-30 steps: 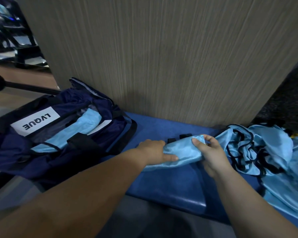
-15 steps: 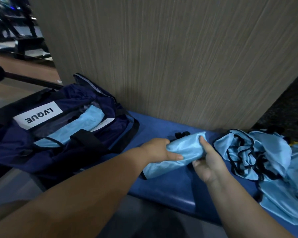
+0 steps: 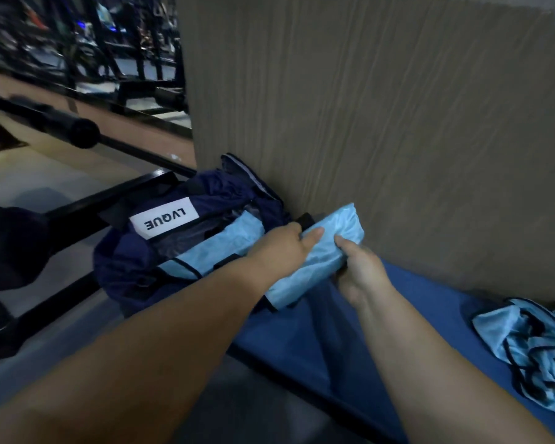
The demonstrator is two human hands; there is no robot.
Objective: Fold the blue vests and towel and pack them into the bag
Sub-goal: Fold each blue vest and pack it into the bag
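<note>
A folded light-blue vest (image 3: pixel 321 254) is held in the air between both hands, just right of the open navy bag (image 3: pixel 135 267). My left hand (image 3: pixel 282 248) grips its left side from above, thumb laid along the top. My right hand (image 3: pixel 362 270) grips its right side from below. The bag carries a white LVQUE label (image 3: pixel 164 218) and shows another folded light-blue vest (image 3: pixel 218 248) lying inside. Loose crumpled blue vests with black trim (image 3: pixel 532 344) lie on the blue bench at the far right.
The blue padded bench (image 3: pixel 334 341) runs from the bag toward the right, against a tall grey-brown wall panel (image 3: pixel 382 123). A black metal frame and bar (image 3: pixel 77 129) stand left of the bag. Dark gym equipment fills the far left background.
Both hands have lifted the folded vest off the bench and carried it left to the bag's edge. The view has swung left, pushing the loose vests to the far right.
</note>
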